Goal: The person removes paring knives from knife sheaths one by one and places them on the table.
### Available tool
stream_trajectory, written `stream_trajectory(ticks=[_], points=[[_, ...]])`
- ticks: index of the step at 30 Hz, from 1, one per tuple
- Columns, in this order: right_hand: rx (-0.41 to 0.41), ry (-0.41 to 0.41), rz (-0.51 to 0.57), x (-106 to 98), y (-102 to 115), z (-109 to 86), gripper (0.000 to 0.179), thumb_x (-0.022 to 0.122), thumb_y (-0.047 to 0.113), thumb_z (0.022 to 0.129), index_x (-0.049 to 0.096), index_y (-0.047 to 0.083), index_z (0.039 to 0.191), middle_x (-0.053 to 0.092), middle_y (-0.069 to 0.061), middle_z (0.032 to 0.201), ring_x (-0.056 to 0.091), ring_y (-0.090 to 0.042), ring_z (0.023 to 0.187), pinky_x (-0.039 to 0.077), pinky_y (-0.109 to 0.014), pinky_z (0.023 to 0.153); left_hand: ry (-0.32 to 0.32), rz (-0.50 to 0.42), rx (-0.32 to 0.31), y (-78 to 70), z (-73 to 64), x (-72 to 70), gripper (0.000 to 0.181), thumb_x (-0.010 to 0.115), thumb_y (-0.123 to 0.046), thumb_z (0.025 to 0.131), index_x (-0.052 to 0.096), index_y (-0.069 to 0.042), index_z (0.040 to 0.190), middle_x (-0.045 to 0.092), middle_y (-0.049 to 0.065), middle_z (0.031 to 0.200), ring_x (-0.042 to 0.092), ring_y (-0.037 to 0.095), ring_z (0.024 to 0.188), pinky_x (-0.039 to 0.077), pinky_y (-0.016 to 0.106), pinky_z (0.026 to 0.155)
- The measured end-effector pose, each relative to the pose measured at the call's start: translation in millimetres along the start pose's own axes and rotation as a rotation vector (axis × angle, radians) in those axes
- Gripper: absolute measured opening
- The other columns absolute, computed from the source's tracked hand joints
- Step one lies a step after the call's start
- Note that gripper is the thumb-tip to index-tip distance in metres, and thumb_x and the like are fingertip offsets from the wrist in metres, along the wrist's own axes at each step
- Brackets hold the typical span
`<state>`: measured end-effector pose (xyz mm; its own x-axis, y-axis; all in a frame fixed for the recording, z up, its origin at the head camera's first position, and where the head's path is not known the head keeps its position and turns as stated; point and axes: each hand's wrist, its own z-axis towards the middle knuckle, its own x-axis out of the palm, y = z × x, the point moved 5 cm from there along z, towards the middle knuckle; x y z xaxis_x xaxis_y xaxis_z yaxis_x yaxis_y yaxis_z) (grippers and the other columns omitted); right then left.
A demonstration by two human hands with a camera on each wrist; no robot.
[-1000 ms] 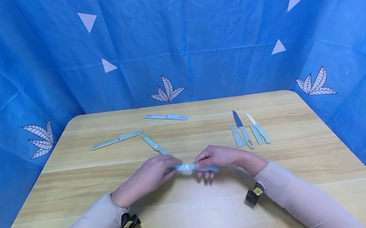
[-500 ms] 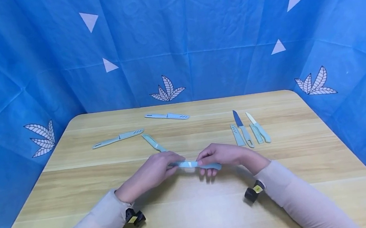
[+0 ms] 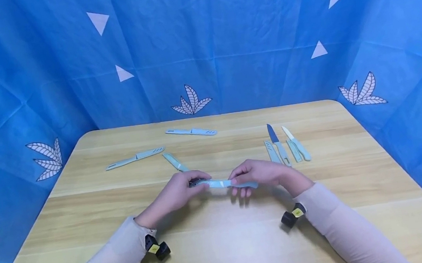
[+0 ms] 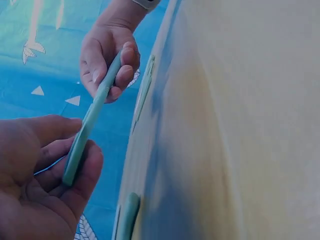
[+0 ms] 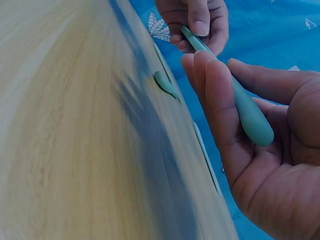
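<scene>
Both hands hold one light green-blue paring knife (image 3: 220, 184) level between them, raised over the table. My left hand (image 3: 179, 193) pinches the sheath end between thumb and fingers. The handle (image 5: 254, 120) lies in my right hand (image 3: 260, 174), with its thumb on one side and fingers on the other. In the left wrist view the sheath (image 4: 77, 152) covers the blade up near the handle. Just beyond the left hand lies another sheathed knife (image 3: 175, 162), its handle partly hidden by that hand.
Two more sheathed knives (image 3: 135, 158) (image 3: 191, 132) lie at the back left of the wooden table (image 3: 228, 251). At the right are a dark-bladed knife (image 3: 278, 143) and a white-bladed knife (image 3: 297, 143), each beside a loose sheath (image 3: 272, 152) (image 3: 294, 150).
Both hands and the knife have moved slightly up and to the right in the head view. The left thumb now shows along the sheath. The knives on the table have stayed put.
</scene>
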<state>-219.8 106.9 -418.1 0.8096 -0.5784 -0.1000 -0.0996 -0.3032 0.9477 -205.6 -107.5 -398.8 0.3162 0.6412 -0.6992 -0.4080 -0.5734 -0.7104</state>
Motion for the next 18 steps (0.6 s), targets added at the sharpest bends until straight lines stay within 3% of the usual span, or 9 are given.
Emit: stream_trajectory(ticks=[3, 8, 14, 18], points=[[0.002, -0.009, 0.004, -1, 1, 0.0, 0.026, 0.058, 0.013, 0.099, 0.065, -0.006, 0.115, 0.07, -0.02, 0.099, 0.067, -0.022, 0.077, 0.06, -0.034, 0.072, -0.01, -0.076, -0.044, 3.4, 1.5, -0.6, 0.023, 0.07, -0.023, 0.092, 0.073, -0.015, 0.114, 0.07, -0.004, 0.104, 0.055, 0.014, 0.074, 0.051, 0.029, 0.067], [-0.001, -0.011, 0.006, -1, 2, -0.7, 0.026, 0.058, 0.013, 0.1, 0.064, -0.007, 0.115, 0.069, -0.023, 0.1, 0.067, -0.022, 0.077, 0.06, -0.033, 0.071, -0.002, -0.287, -0.129, 11.1, 2.0, 2.1, 0.025, 0.069, -0.023, 0.093, 0.072, -0.011, 0.115, 0.071, 0.0, 0.101, 0.061, 0.018, 0.089, 0.053, 0.033, 0.079], [-0.017, -0.005, 0.035, 3, 2, -0.1, 0.029, 0.057, 0.014, 0.1, 0.062, -0.008, 0.117, 0.068, -0.025, 0.102, 0.067, -0.021, 0.078, 0.061, -0.034, 0.073, -0.011, -0.659, -0.221, 21.4, 0.6, 10.7, 0.031, 0.066, -0.016, 0.095, 0.065, 0.003, 0.119, 0.064, 0.015, 0.115, 0.065, 0.024, 0.099, 0.056, 0.036, 0.09], [-0.044, -0.009, 0.034, 4, 3, 0.8, 0.03, 0.056, 0.014, 0.1, 0.061, -0.009, 0.118, 0.069, -0.023, 0.103, 0.068, -0.021, 0.079, 0.061, -0.035, 0.075, -0.044, -0.914, -0.29, 24.4, -2.8, 15.9, 0.036, 0.062, -0.01, 0.096, 0.055, 0.011, 0.125, 0.058, 0.017, 0.119, 0.063, 0.022, 0.101, 0.054, 0.035, 0.095]])
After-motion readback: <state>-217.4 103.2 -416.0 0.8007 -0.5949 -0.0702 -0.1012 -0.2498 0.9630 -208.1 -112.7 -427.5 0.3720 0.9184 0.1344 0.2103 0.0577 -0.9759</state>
